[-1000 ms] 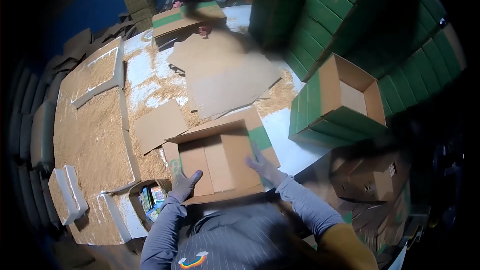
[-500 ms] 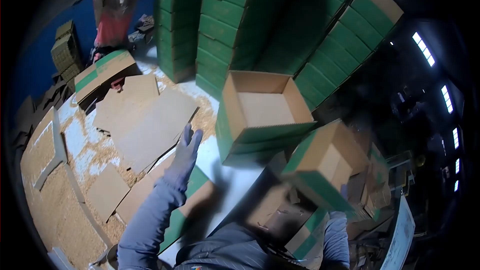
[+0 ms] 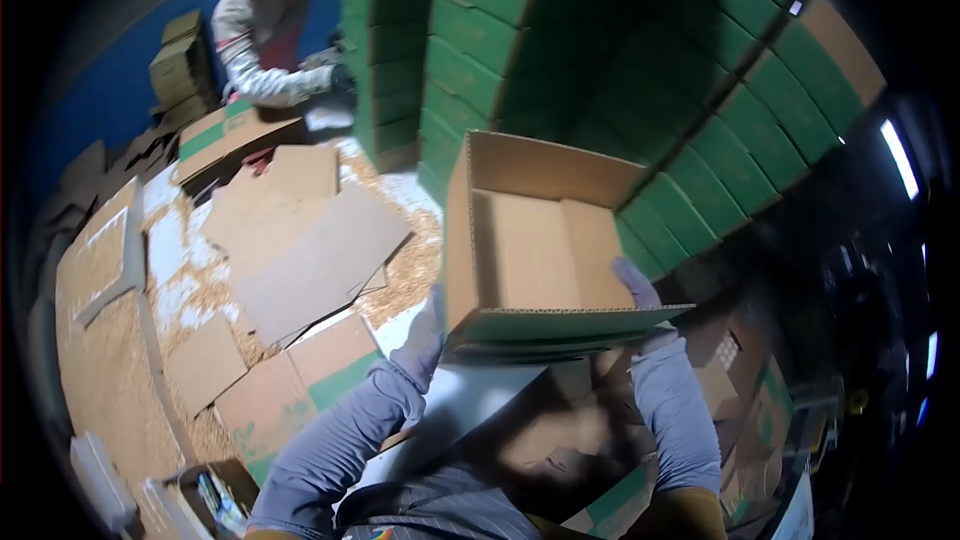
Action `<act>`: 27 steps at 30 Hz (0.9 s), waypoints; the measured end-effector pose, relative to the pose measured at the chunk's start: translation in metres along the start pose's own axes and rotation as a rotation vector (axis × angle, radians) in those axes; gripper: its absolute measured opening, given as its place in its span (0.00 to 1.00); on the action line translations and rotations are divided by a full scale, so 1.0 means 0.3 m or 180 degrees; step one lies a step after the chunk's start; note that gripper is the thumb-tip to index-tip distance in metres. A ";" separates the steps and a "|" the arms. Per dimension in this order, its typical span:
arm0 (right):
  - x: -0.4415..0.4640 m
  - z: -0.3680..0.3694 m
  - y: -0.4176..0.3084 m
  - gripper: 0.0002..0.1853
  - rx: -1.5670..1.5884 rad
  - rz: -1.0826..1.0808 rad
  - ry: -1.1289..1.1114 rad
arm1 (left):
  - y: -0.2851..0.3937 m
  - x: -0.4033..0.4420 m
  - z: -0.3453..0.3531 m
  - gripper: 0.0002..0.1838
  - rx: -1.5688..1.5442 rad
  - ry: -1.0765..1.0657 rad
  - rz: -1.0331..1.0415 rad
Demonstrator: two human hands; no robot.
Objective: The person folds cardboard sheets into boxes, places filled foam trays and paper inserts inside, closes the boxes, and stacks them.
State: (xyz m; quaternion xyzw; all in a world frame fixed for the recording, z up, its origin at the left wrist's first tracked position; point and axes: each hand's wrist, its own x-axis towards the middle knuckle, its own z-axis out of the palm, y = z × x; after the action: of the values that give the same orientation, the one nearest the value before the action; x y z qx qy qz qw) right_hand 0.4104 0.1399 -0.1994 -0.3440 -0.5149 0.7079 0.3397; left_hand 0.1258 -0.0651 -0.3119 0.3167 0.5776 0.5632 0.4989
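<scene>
An open-topped cardboard box (image 3: 545,250), brown inside and green outside, is between my gloved hands, over the spot where a similar box stood. My right hand (image 3: 645,300) grips its near right corner, with fingers or thumb over the rim. My left hand (image 3: 425,335) presses against the left outer side, and its fingers are partly hidden by the box. Brown panels cover the box's bottom. Green box walls show just beneath its near edge.
Tall stacks of green boxes (image 3: 480,50) rise behind. Loose cardboard sheets (image 3: 320,260) and wood shavings (image 3: 400,280) lie on the white table at left. A co-worker (image 3: 270,30) stands beyond the stacks at far left. More cardboard (image 3: 750,390) lies at lower right.
My right hand has brought the box from the right side to the middle, over the other box. My left hand has moved from mid-air to its left side. The co-worker's arm has lowered.
</scene>
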 end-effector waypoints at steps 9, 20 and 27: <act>-0.252 -0.140 0.584 0.20 -0.0015 0.1488 -0.0244 | -0.329 -0.739 -0.518 0.34 0.3123 0.1754 -0.0476; -0.191 0.890 1.067 0.33 -0.3256 0.0046 -0.0598 | -0.567 -1.300 -0.565 0.37 0.3363 0.1050 -0.0970; -0.207 0.979 0.650 0.18 -0.0466 0.0917 -0.1189 | -0.160 -1.275 -0.691 0.28 0.3254 0.2733 0.0158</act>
State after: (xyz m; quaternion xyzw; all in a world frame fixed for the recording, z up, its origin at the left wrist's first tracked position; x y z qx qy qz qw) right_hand 0.1729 -0.1039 -0.3102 -0.3007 -0.5643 0.7612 0.1083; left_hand 0.0571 -0.4972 -0.3016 0.2742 0.9117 0.3059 -0.0014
